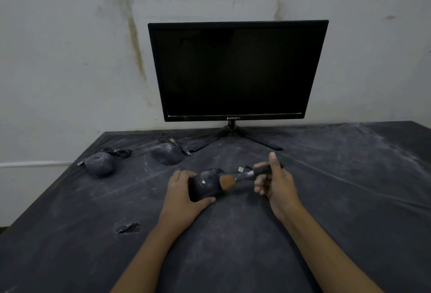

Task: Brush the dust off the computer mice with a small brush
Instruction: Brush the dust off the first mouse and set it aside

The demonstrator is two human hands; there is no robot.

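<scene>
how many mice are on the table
3: one held by the left hand mid-table under the brush, mouse; two dusty ones far left and near the monitor stand.

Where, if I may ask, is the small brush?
Head view, centre: the right hand holds the black-handled orange-bristled brush on the dusty black mouse.

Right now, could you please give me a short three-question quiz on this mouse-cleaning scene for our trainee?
1. True or false: the right hand holds the brush.
2. Besides the mouse the left hand grips, how many other mice lie on the black cloth?
3. The monitor screen is: A lit, B dark, C cracked.
Key: 1 true; 2 two, the far-left mouse and the middle mouse; 3 B.
</scene>
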